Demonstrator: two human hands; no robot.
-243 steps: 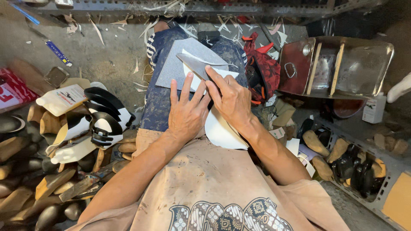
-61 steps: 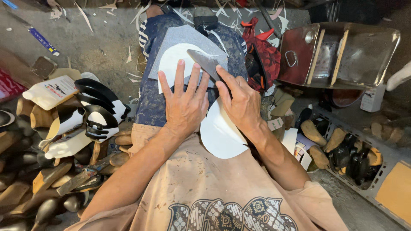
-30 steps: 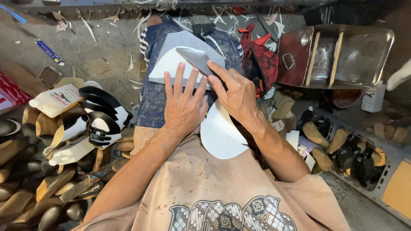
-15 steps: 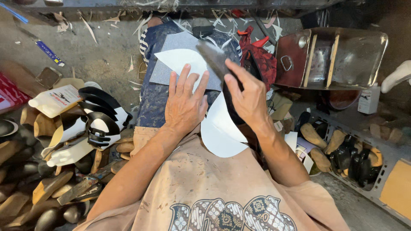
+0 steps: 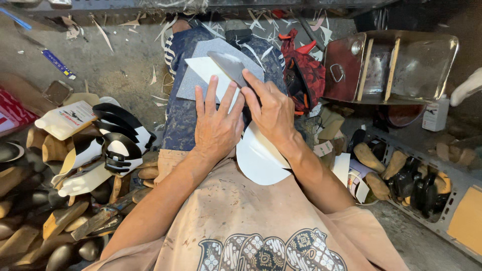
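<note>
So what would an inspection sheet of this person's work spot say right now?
Surface: grey board on the lap, over blue patterned cloth.
Job's things: white sheet under both hands; broad knife blade lying on it.
Clutter: pale offcuts on the concrete floor; black-and-white shoe pieces; wooden lasts.
Hands: left hand flat, fingers spread; right hand on the knife.
Cables: nothing seen.
Surroundings: metal box; red bag.

Wooden shoe lasts (image 5: pixel 30 221) lie beside a metal box (image 5: pixel 389 68).
</note>
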